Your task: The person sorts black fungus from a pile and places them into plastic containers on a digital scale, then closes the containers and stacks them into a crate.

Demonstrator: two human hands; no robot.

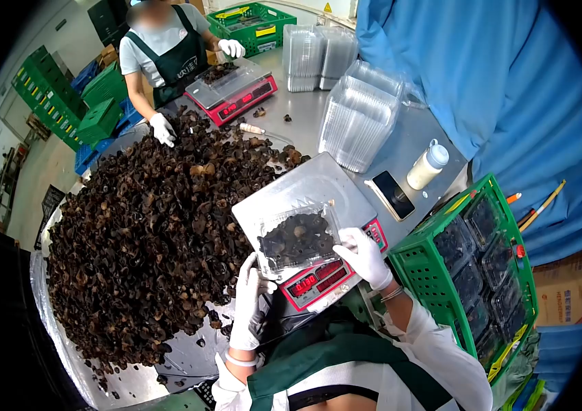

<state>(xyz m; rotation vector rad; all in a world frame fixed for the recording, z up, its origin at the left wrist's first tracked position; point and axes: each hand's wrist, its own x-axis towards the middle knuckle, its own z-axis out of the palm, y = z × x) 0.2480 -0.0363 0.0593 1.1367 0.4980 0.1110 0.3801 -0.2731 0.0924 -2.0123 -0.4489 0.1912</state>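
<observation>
Your clear box (298,236) of dark, crinkled pieces is at the near scale (318,175), over the near-left part of its plate. Can't tell if it sits flat or is held just above. Red digits lit on the front panel.

Your right hand (366,259), white glove: fingers slightly bent, fingertips at the box's right edge. Your left hand (250,298), also gloved: at the near-left corner, index finger stretched up along the side, others curled. Can't tell how firmly either one grips.

Big pile (161,253) of the same pieces to your left on the table (298,130). Stacked clear trays (359,120) beyond the plate, phone (394,194) and white bottle (427,166) right of them. Green crate (418,274) with filled boxes at your right. Across from you, a co-worker (174,55) has one gloved hand on the pile, the other near the far scale (231,92).
</observation>
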